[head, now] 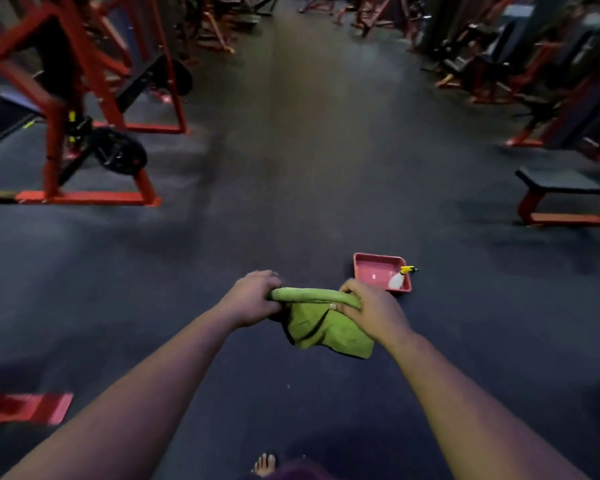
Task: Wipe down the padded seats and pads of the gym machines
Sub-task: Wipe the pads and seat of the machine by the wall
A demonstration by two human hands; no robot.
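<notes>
A person stands in a dim gym aisle, both bare arms stretched forward at the centre of the frame. The left hand [255, 297] grips one end of a green cloth [323, 323] with curled fingers; the right hand [371, 308] grips the other end, so the top edge is rolled tight between them while the rest hangs loose below. On the dark floor [291, 168] just beyond the right hand sits a red tray [368, 263] with a spray bottle [399, 278] resting in its far corner. A padded bench [568, 176] with red legs stands at the right edge; a red machine frame [84, 109] fills the upper left. The person seems to be readying the cloth, perhaps wringing or folding it. Done well, that means twisting evenly, then folding it into a flat pad before reaching the bench, apparently the nearest pad.
</notes>
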